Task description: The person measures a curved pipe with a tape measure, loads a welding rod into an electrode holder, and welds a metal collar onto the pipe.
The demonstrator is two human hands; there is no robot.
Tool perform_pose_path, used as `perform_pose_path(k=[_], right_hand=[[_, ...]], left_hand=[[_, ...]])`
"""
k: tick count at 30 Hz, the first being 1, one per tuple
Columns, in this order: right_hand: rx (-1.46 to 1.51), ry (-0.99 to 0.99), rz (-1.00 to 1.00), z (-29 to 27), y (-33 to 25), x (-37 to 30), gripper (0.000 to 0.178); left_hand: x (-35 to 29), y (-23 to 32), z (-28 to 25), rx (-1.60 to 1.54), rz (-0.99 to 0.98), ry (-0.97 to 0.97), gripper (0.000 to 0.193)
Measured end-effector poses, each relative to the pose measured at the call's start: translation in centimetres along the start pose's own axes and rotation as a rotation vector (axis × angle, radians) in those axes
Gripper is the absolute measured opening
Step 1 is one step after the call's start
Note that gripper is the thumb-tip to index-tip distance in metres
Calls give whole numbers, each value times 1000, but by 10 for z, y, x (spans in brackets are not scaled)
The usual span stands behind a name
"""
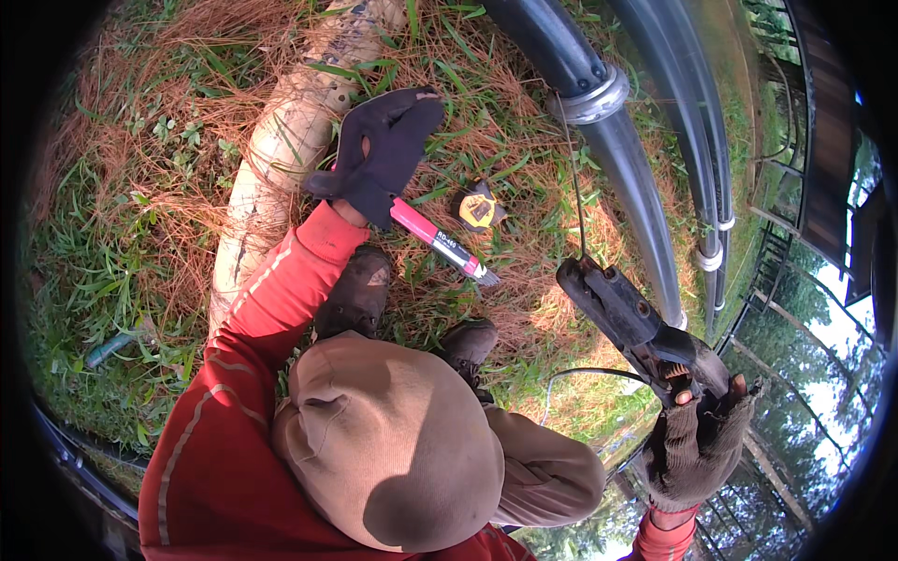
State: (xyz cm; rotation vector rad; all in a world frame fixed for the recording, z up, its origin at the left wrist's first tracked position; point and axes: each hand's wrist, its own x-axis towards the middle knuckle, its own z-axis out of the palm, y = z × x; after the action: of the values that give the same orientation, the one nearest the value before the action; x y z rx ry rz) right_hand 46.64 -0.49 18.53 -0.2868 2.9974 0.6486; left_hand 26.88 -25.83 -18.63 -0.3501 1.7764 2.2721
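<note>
The right hand (697, 453), in coarse brown knit, is curling its fingers snugly around a blocky black clamp (617, 304); beyond them, a thin rod (573, 178) is extending from its nose toward a ridged metallic collar (599, 98) on glossy rounded pipe (636, 187). The left hand's (379, 154) dark-gloved fingers are half bending, their hold unclear; behind them, a slim pink-and-black packet (435, 237) is showing grey rod ends.

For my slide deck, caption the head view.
Gloved right hand holding a welding electrode holder near black pipes outdoors.
</note>
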Motion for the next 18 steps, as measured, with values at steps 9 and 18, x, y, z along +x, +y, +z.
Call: perform_pose_path(k=[9, 18], right_hand=[[44, -67, 86, 5, 2, -13, 47], [-11, -23, -80, 2, 0, -6, 48]], left_hand=[[0, -1, 2, -15, 7, -19, 28], [8, -25, -9, -299, -105, -110, 28]])
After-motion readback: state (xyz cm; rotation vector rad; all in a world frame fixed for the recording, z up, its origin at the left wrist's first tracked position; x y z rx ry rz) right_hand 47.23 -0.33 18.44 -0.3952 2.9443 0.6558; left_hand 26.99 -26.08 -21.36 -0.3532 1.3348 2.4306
